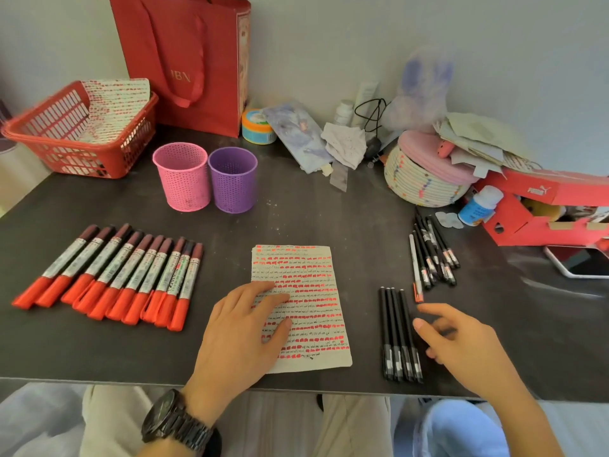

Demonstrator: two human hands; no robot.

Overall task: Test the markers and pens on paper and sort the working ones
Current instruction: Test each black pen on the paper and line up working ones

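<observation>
Steadying the paper (309, 291): our left hand (244, 328) lay flat on its lower left, fingers straight, we judged to stop it sliding.
Right hand (461, 344): loose-fingered, gripping nothing, just right of the paper beside four black pens (398, 334), a tidy row we judged already sorted.
Paper's look: cream sheet crowded with red dashes and black scribbles.
Markers (115, 275): red-capped row, left of the paper.
Loose pens (431, 255): untidy bunch, farther right of the paper.

markers (112, 275): red caps, maroon ends. paper (313, 291): red dash rows. cups: pink (181, 178), purple (233, 181), perforated. counter (329, 212): dark grey.
</observation>
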